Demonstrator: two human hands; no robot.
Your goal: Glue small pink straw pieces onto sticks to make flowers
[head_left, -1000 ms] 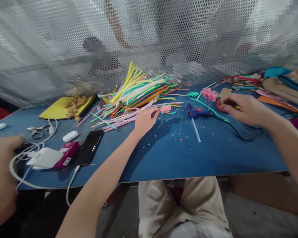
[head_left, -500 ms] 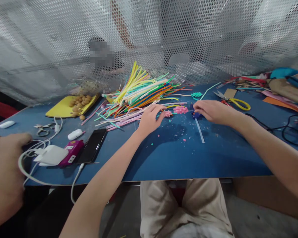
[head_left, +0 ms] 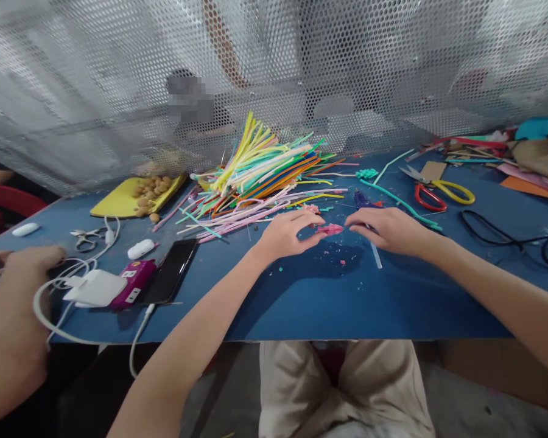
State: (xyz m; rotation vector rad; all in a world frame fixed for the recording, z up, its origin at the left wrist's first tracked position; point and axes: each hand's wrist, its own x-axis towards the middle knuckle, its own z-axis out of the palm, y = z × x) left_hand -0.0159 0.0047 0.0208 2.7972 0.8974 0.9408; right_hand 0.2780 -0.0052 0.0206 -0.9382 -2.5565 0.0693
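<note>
My left hand (head_left: 290,234) has its thumb and fingertips closed on a small pink fuzzy piece (head_left: 331,229), seen edge-on above the blue table. Facing it from the right is my right hand (head_left: 388,226), its thumb and index finger pinched together just off the tip of the pink piece. What that pinch holds, if anything, is too small to make out. Behind the right hand lies a dark blue glue gun (head_left: 360,199), partly covered by it, with a clear glue stick (head_left: 376,255) sticking out towards me. Another pink fuzzy piece (head_left: 311,208) rests behind my left fingers.
A large pile of coloured pipe cleaners (head_left: 274,167) lies behind. Teal fuzzy stems (head_left: 402,201) and red-and-yellow-handled scissors (head_left: 438,188) are at right. To the left are a phone (head_left: 171,271), a white charger (head_left: 94,288) and another person's arm (head_left: 16,310). A mesh screen (head_left: 265,67) stands behind.
My left hand has gone from beside one pink piece to gripping the other, now nearer me. My right hand has come off the glue gun towards me, uncovering the teal stem behind it.
</note>
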